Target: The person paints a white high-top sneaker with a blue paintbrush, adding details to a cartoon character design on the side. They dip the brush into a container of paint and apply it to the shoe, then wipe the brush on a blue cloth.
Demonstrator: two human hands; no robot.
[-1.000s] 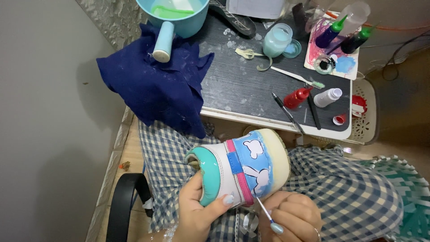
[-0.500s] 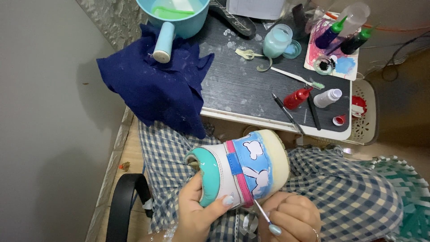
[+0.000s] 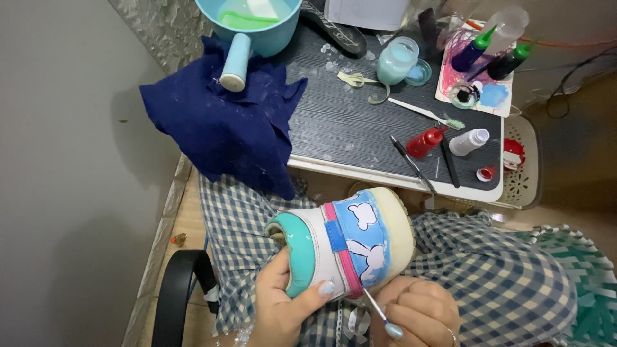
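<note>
Head view: small white, teal and blue child's shoe [image 3: 344,241] with white animal shapes, over the checked lap, just off the table's [image 3: 360,128] near edge. Left hand [image 3: 283,308] grasping its teal heel; right hand [image 3: 418,311] clenched on a thin paintbrush [image 3: 379,313] at its sole. Probably light, stiff-soled; best held by heel, clear of paint.

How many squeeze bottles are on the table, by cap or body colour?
Red bottle: 1
White bottle: 1
Purple bottle, green tip: 1
Dark bottle, green tip: 1
Total: 4
</note>
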